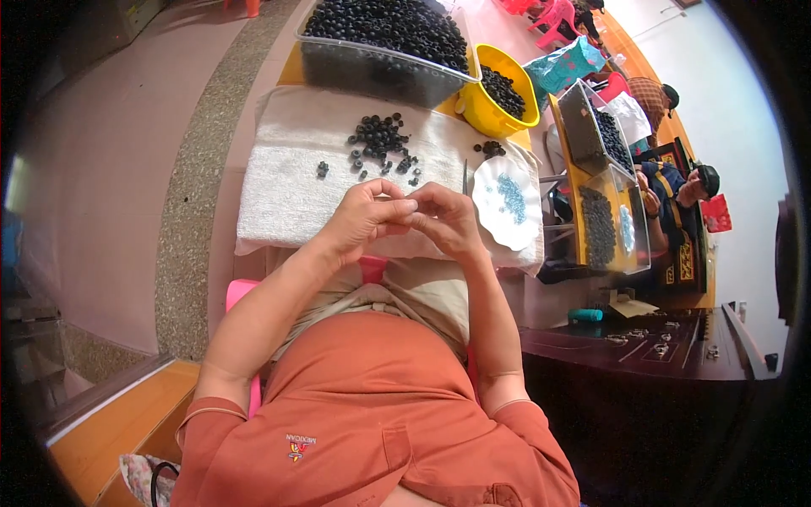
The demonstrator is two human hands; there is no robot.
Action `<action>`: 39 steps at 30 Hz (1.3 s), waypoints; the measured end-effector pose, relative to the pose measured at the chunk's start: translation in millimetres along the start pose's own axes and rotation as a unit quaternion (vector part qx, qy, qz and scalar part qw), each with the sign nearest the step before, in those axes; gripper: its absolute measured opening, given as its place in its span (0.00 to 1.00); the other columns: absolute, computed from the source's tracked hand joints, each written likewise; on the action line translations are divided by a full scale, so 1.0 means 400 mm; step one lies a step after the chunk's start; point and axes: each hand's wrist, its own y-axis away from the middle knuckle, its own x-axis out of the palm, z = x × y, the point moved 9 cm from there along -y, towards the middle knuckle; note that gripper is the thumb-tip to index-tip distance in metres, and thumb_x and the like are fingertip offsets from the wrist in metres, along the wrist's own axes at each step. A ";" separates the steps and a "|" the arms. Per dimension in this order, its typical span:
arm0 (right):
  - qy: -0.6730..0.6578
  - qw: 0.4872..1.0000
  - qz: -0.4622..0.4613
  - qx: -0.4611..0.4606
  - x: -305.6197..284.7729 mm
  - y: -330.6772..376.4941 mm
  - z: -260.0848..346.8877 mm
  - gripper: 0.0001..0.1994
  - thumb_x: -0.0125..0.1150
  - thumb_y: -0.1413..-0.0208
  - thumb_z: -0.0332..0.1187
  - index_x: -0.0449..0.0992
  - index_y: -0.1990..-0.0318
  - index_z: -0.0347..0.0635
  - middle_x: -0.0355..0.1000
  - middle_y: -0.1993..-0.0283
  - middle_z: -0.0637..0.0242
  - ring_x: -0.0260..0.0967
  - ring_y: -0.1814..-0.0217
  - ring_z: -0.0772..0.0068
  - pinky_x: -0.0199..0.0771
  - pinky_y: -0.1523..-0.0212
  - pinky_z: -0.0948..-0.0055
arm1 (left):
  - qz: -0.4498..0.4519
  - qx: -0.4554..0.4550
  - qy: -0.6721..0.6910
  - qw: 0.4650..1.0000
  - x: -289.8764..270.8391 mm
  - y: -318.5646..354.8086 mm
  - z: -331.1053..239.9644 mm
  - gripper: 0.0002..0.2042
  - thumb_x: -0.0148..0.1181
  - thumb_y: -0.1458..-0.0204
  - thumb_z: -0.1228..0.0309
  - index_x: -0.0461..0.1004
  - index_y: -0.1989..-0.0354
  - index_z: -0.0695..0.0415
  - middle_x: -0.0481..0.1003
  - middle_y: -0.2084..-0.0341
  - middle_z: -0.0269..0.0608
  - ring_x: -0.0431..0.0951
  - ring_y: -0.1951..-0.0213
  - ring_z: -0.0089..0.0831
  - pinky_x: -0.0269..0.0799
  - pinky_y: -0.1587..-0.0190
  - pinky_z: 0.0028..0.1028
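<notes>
My left hand (363,215) and my right hand (448,218) meet fingertip to fingertip above the near edge of a white towel (279,182). The fingers of both are pinched together on something very small that I cannot make out. A loose pile of small black rings (380,139) lies on the towel just beyond my hands. To the right of my right hand sits a white scalloped plate (494,215) holding small pale blue parts (511,196).
A clear bin (380,63) full of black rings stands at the table's far end, beside a yellow bowl (486,114) with more. Further clear boxes (604,211) line the right side, where other people sit at work. A dark wooden table (642,351) is at lower right.
</notes>
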 end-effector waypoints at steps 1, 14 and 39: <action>-0.011 1.000 0.004 -0.010 0.001 0.001 0.003 0.09 0.70 0.49 0.24 0.77 0.61 0.35 0.74 0.65 0.70 0.72 0.62 0.81 0.74 0.60 0.80 | 0.008 -0.005 0.000 1.000 0.004 0.000 0.002 0.08 0.65 0.46 0.71 0.70 0.64 0.54 0.75 0.67 0.34 0.78 0.64 0.23 0.78 0.60 0.25; 0.064 0.997 0.029 -0.042 -0.002 0.015 -0.010 0.08 0.69 0.48 0.24 0.77 0.61 0.35 0.74 0.64 0.66 0.74 0.62 0.78 0.74 0.61 0.78 | 0.034 0.003 -0.034 0.999 0.012 -0.008 0.007 0.10 0.67 0.50 0.74 0.70 0.64 0.57 0.75 0.67 0.37 0.78 0.63 0.25 0.78 0.58 0.26; 0.041 0.999 0.010 -0.011 0.000 0.032 0.000 0.08 0.69 0.50 0.25 0.77 0.63 0.36 0.72 0.69 0.72 0.67 0.67 0.85 0.69 0.67 0.81 | 0.027 -0.029 -0.074 0.996 0.009 -0.003 0.023 0.14 0.67 0.50 0.75 0.68 0.59 0.57 0.77 0.68 0.36 0.79 0.65 0.23 0.78 0.61 0.24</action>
